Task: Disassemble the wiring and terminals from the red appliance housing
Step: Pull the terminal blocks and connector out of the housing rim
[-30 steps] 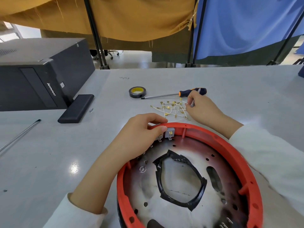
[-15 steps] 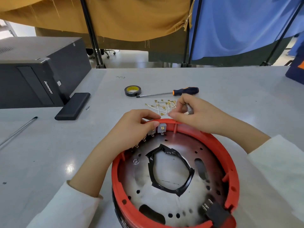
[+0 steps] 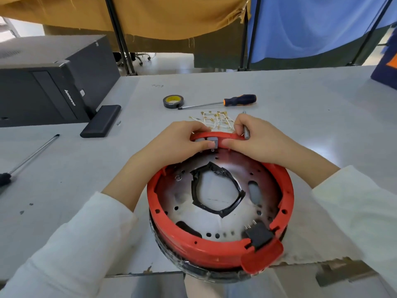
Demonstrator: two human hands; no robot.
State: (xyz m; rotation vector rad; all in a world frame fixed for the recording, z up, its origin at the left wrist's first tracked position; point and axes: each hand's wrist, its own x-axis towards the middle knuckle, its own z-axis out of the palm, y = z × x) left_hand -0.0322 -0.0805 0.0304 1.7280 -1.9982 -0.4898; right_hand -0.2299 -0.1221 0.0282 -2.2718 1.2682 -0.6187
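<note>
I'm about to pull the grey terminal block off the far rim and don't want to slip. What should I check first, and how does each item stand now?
1. Left hand grips the red housing rim: ok.
2. Right hand thumb beside the grey terminal block: ok.
3. Right hand free of tools: not ok, it holds a small metal tool.
4. Removed wires lie apart on the table: ok.
5. Block fasteners released: cannot tell.

- Black computer tower (image 3: pixel 49 82) lying at the table's (image 3: pixel 300 100) far left edge.
- Flat black case (image 3: pixel 101 121) just beside it.
- Tape roll (image 3: pixel 173 101) near mid-table, touching the tip of an orange-and-black screwdriver (image 3: pixel 227 102).
- Metal rod (image 3: pixel 30 157) along the left edge.
</note>
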